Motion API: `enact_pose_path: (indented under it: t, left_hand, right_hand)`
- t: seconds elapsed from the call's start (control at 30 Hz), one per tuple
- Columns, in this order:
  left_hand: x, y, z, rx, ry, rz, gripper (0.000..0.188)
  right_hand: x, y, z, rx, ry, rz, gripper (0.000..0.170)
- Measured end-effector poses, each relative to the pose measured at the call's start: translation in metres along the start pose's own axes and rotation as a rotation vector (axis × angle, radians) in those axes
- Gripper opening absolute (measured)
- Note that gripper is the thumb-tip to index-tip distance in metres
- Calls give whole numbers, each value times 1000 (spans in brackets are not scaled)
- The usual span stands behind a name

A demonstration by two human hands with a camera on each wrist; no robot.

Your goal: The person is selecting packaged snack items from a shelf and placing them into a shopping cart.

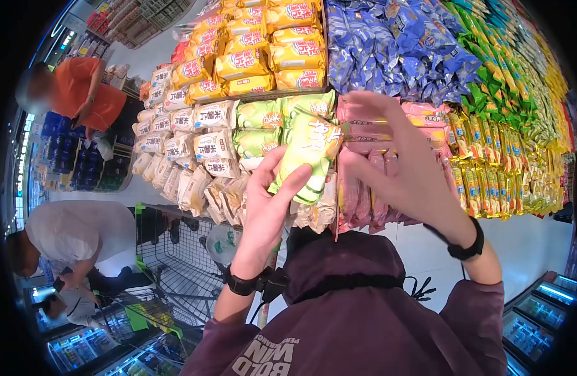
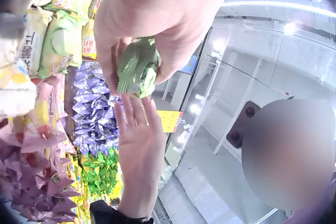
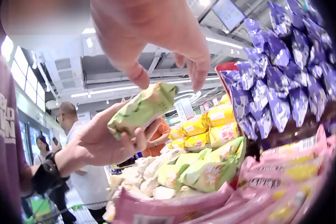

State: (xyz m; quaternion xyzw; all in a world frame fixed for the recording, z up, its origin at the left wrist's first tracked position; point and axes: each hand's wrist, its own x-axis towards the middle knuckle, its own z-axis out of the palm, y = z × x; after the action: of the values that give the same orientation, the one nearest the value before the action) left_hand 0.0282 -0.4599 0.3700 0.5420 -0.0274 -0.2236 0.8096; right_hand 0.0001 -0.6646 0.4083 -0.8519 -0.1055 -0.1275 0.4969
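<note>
A green snack packet is gripped in the left hand, thumb across its front, above the piled snack display. The left wrist view shows the same packet between the thumb and fingers of the left hand. Just right of the packet, the right hand hovers with its fingers spread and holds nothing. In the right wrist view the right hand is above the packet, its fingers loosely bent around air, while the left hand supports the packet from below.
Green packets, white packets, pink packets, yellow packets and blue packets fill the display. A shopping cart stands at the lower left. People in orange and white are at the left.
</note>
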Motion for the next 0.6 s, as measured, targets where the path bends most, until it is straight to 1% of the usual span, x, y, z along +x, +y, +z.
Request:
enact_pose_path:
  t: [0.1, 0.2, 0.3, 0.43, 0.5, 0.6]
  left_hand:
    - [-3, -8, 17, 82, -2, 97, 39]
    - [-4, -6, 33, 248, -33, 174, 40]
    - [-10, -2, 39, 247, -62, 83, 41]
    - [-10, -2, 38, 273, -116, 69, 40]
    - [-7, -4, 35, 308, -155, 122, 43]
    - [-4, -2, 33, 394, -185, 222, 48]
  right_hand:
    - [-15, -1, 6, 354, -61, 324, 62]
    - [-24, 6, 13, 461, 54, 268, 65]
    - [-28, 16, 14, 618, 81, 330, 67]
    - [-33, 17, 8, 599, 74, 332, 68]
    - [-34, 17, 5, 580, 70, 333, 71]
    - [-35, 18, 3, 613, 79, 183, 69]
